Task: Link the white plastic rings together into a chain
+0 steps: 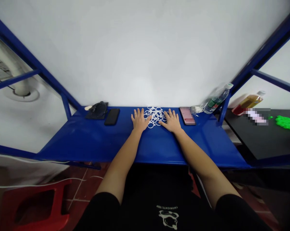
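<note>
A heap of several thin white rings (155, 115) lies on the blue table (156, 147), near its back edge. My left hand (138, 120) rests palm down at the heap's left side, fingers spread, its thumb reaching the outer rings. On the other side my right hand (172, 121) lies flat with fingers apart, its thumb and index finger at the heap's right edge. Neither hand grips anything. Some rings may be hidden under the thumbs.
Left of the hands lie a black phone (112, 116) and a dark pouch-like item (98, 110). On the right are a pink-screened phone (187, 116), a white cable (198, 109) and a clear bottle (217, 101). A red stool (59, 205) stands below left.
</note>
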### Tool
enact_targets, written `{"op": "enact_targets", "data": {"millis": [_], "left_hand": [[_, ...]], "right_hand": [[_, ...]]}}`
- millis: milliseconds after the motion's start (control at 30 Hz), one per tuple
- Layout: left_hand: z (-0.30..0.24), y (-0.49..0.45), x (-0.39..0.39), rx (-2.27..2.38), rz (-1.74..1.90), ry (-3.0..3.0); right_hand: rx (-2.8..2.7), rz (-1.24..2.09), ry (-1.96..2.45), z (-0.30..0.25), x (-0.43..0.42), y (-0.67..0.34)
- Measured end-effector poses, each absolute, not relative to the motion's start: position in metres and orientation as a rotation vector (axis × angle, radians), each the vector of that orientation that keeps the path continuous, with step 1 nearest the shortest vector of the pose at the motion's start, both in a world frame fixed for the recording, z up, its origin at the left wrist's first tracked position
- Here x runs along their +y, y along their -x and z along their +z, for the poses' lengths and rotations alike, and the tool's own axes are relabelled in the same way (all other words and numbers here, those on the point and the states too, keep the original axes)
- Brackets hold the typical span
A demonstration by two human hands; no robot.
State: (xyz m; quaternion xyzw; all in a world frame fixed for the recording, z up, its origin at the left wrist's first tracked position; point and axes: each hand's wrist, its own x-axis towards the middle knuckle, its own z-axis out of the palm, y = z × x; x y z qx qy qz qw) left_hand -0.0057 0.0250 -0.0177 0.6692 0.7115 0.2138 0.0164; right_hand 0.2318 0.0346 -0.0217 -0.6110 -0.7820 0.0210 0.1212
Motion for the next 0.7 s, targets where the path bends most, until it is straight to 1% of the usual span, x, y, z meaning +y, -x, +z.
{"op": "enact_targets", "data": {"millis": [167, 300, 367, 533, 700], "left_hand": [[-0.018, 0.008, 0.028, 2.14, 0.606, -2.049], [-0.017, 0.011, 0.027, 2.088, 0.613, -2.005], [-0.015, 0.01, 0.024, 2.06, 0.624, -2.012], [-0.012, -0.001, 0.013, 1.919, 0.695, -2.163], [-0.011, -0.016, 0.001, 1.668, 0.809, -2.394]], "right_hand": [[-2.281, 0.081, 1.783, -0.021, 0.036, -0.232], [-2.299, 0.215, 1.766, -0.018, 0.038, -0.236], [-2.268, 0.22, 1.733, -0.016, 0.038, -0.238], [-2.19, 0.181, 1.607, -0.012, 0.031, -0.236], [-2.266, 0.17, 1.384, -0.01, 0.021, -0.226]]}}
